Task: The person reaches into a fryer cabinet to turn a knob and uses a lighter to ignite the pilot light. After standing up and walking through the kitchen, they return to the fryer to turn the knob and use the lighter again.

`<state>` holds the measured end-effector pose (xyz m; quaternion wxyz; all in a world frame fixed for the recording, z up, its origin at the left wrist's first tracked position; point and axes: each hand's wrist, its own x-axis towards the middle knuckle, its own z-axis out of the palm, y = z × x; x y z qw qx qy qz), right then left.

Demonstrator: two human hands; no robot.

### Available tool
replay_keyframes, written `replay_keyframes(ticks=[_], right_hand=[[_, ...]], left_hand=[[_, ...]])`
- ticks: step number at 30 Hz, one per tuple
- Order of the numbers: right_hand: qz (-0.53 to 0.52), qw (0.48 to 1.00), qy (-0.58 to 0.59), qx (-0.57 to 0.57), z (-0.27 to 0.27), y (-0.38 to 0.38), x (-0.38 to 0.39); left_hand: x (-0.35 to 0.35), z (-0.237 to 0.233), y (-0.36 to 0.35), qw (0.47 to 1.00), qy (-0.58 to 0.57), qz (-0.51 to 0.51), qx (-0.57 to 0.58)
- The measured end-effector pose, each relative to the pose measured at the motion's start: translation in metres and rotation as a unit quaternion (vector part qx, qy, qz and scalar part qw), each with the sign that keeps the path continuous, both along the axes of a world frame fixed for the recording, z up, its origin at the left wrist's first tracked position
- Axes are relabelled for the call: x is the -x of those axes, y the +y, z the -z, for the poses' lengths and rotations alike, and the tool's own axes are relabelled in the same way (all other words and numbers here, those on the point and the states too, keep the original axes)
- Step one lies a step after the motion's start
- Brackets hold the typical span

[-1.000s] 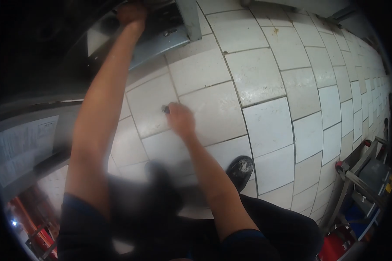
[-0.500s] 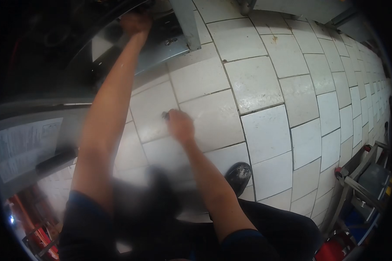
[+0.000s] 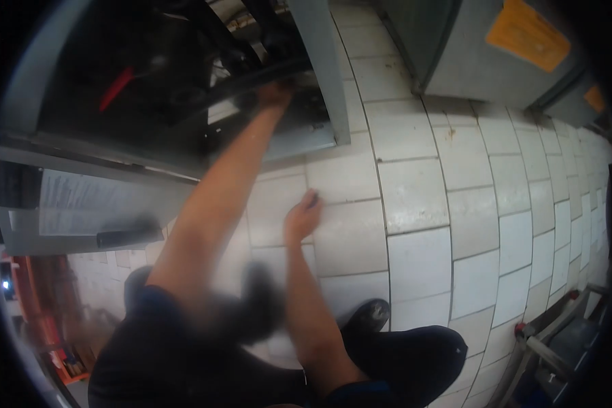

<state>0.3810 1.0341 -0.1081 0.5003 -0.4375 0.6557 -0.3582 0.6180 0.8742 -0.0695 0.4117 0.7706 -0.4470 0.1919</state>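
My left hand (image 3: 275, 95) reaches inside an open metal cabinet (image 3: 323, 75), under dark pipe-like parts (image 3: 234, 54). Its fingers are hidden in shadow behind a black bar, so what they touch does not show. Over the tiled floor, my right hand (image 3: 302, 219) is closed around a small dark object (image 3: 313, 199). Only the end of that object sticks out, too little to tell its kind. A red piece (image 3: 117, 88) shows in the dark interior left of my left hand.
The cabinet's opened panel (image 3: 109, 204) carries a printed label (image 3: 78, 202) and lies to the left. A grey cabinet (image 3: 469, 61) with an orange sticker (image 3: 529, 35) stands at the upper right. A metal-framed cart (image 3: 544, 347) is at the lower right. My shoe (image 3: 370, 315) rests on the tiles (image 3: 418, 262).
My view has shifted, showing more of the cabinet's inside and the orange sticker. My left hand remains inside the cabinet. My right hand has turned, still closed around the small dark object.
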Motion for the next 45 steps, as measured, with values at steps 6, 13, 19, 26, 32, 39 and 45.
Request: replay_keyframes(ticks=[6,13,19,26,32,39,45], right_hand=[[0.007,0.983,-0.130,0.132,-0.046,-0.031,-0.026],[0.126,0.886,-0.416,0.160,-0.206,-0.067,-0.010],[-0.133,0.822,-0.548,0.077,-0.268,-0.072,-0.014],[-0.226,0.835,-0.502,-0.014,-0.271,-0.067,-0.010],[-0.330,0.759,-0.552,-0.104,-0.307,-0.062,-0.015],[-0.384,0.772,-0.496,-0.105,-0.320,-0.057,-0.033],[-0.380,0.801,-0.454,-0.081,-0.337,-0.069,-0.055]], left_hand=[[0.048,-0.034,0.017,0.995,-0.051,-0.009,0.086],[0.066,-0.012,0.007,0.984,0.084,-0.038,0.151],[0.065,-0.009,-0.006,0.971,0.189,-0.033,0.143],[0.066,-0.008,-0.006,0.978,0.193,0.023,0.073],[0.074,0.006,-0.012,0.974,0.213,0.032,0.069],[0.082,0.005,-0.021,0.970,0.230,0.042,0.069],[0.062,0.011,-0.020,0.966,0.245,0.032,0.077]])
